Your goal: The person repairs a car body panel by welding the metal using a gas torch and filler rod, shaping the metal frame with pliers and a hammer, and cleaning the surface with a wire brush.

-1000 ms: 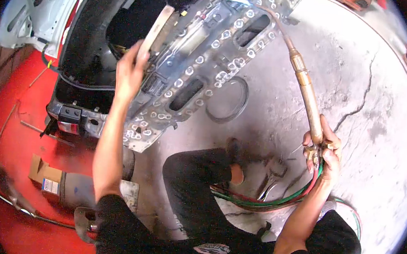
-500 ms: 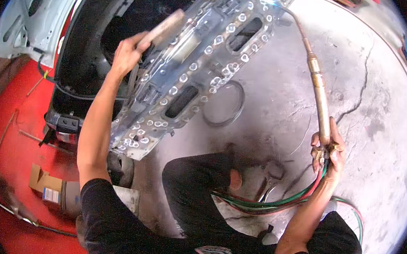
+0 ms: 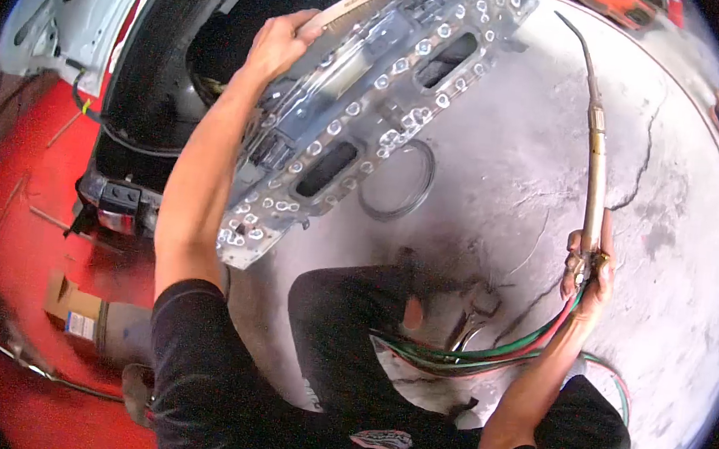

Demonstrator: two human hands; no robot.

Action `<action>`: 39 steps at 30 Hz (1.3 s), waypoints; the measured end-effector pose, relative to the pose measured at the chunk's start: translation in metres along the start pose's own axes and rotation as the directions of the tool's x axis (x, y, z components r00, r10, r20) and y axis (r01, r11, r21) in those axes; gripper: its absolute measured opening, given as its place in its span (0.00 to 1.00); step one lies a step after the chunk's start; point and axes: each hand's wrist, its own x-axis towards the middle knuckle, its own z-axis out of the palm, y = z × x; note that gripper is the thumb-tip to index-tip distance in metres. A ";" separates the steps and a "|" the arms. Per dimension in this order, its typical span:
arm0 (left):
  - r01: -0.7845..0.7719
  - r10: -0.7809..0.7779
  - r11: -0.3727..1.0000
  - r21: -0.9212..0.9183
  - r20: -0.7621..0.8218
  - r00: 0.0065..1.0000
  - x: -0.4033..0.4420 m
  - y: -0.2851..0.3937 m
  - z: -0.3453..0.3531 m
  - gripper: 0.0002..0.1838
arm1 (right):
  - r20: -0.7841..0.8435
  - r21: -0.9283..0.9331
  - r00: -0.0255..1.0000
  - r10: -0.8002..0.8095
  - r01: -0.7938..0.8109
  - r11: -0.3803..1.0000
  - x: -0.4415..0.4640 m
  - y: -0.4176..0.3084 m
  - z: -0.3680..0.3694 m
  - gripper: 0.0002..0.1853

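Torch, long axis pointing forward, tip bent toward metal panel

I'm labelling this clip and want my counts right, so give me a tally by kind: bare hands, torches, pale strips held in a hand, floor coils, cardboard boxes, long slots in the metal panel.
Hands: 2 (left hand, right hand)
Torch: 1
Pale strip: 1
Coil: 1
Cardboard box: 1
Long slots: 2
Total: 8

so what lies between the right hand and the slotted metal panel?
Head view: from the right hand, grey floor, then a thin ring beside the slotted metal panel.
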 end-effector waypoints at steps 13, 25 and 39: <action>-0.105 0.140 0.958 0.266 -0.115 0.983 -0.027 0.010 0.003 0.23 | -0.008 0.092 0.995 -0.096 0.096 0.991 0.010 0.018 0.017 0.48; -0.115 0.102 0.795 0.595 0.056 0.993 -0.113 0.064 0.017 0.43 | -0.108 0.068 0.994 -0.023 0.030 0.997 0.006 0.019 0.009 0.52; -0.210 0.269 0.695 0.687 0.023 0.963 -0.083 0.068 0.037 0.41 | -0.057 0.016 0.993 -0.101 0.102 0.995 0.001 0.002 0.024 0.52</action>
